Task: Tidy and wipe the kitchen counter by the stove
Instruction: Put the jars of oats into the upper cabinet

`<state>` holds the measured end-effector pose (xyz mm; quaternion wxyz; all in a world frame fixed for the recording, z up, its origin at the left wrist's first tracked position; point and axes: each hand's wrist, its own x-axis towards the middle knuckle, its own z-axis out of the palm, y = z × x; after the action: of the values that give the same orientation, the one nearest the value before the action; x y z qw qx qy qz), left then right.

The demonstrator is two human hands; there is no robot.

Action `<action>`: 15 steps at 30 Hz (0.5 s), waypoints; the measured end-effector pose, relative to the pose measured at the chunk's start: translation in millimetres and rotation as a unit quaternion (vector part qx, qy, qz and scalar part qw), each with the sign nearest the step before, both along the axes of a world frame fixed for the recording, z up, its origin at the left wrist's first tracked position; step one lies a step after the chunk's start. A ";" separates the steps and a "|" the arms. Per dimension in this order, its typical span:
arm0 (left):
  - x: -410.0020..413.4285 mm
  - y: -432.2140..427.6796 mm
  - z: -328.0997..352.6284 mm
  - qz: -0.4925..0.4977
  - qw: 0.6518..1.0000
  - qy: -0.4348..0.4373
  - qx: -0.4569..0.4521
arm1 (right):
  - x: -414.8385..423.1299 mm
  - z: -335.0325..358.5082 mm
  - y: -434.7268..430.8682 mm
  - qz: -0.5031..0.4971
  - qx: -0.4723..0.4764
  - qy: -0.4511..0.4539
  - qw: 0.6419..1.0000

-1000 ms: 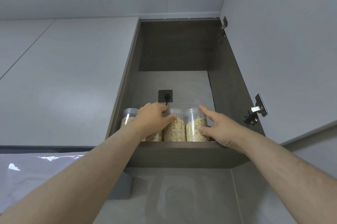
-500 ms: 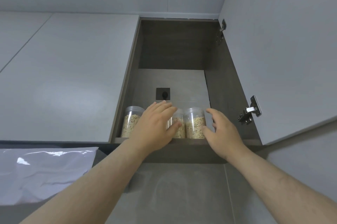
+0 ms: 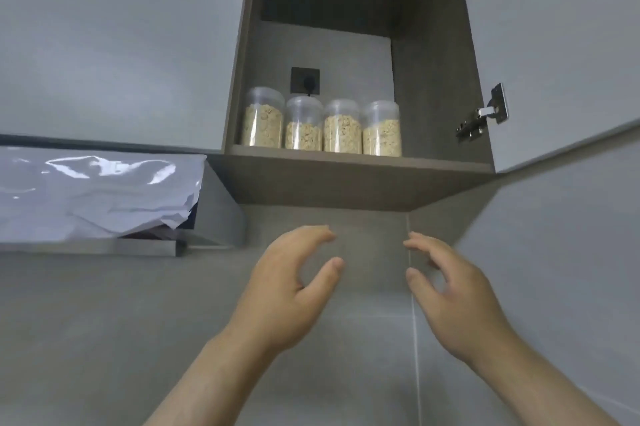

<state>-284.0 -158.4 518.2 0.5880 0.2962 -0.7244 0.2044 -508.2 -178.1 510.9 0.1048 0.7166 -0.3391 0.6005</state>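
My left hand (image 3: 291,290) and right hand (image 3: 450,294) hang empty, fingers loosely curved, near me below the open cabinet (image 3: 426,79). Four oat jars (image 3: 341,129) stand side by side on its shelf (image 3: 346,164), farther up.

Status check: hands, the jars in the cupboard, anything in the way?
Left hand and right hand open, empty, below the shelf. Four jars upright in a row on it. Cupboard door open. Nothing blocking.
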 end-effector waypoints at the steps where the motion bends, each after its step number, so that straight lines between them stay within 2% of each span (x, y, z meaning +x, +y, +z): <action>1: 1.9 -2.9 -14.5 -0.011 1.000 0.004 0.015 | 0.2 -13.9 4.7 0.000 0.015 -0.006 1.000; 9: 5.7 -11.1 -117.6 -0.074 0.983 0.008 0.168 | -7.6 -119.1 30.3 0.012 0.179 -0.055 0.982; 15: -8.4 6.2 -192.0 -0.125 0.932 0.064 0.333 | -30.7 -197.8 49.0 0.010 0.271 -0.093 0.958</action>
<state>-292.4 -152.2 326.2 0.5218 0.3943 -0.7428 -0.1432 -538.9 -129.1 313.1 -0.1314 0.6624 -0.4899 0.5513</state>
